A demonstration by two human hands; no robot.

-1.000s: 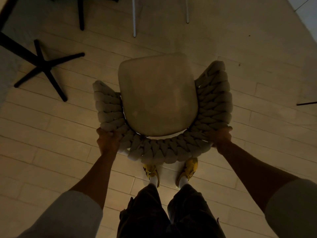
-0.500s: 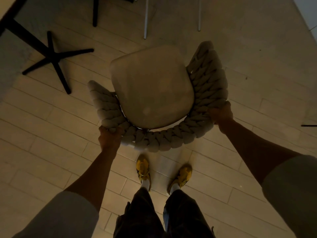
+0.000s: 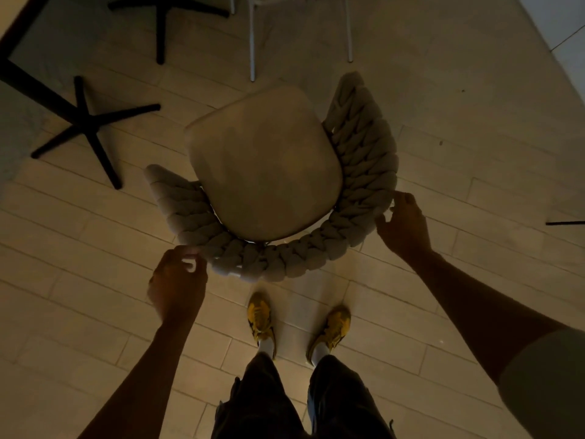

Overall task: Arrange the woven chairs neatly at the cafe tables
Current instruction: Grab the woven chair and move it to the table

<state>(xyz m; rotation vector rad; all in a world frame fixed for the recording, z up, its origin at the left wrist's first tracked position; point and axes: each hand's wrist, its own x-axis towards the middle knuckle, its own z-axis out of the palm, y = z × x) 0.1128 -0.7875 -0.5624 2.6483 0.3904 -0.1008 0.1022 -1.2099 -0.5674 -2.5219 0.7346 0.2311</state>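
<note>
Directly in front of me stands a woven chair, seen from above, with a beige seat cushion and a thick braided backrest curving around its near side. It is turned slightly to the left. My left hand hovers at the backrest's near-left edge with loosely curled fingers, barely touching the braid. To the right, my right hand lies against the backrest's right edge with relaxed fingers, not gripping. A black cross-shaped table base stands to the chair's left.
A second black table base is at the top left. White legs of another chair stand just beyond the woven chair. A thin black leg pokes in from the right edge. My feet in yellow shoes stand behind the chair on the tiled floor.
The chair has rotated and shifted forward, away from my feet. Both hands gripped the backrest before; now their fingers have loosened and come off it.
</note>
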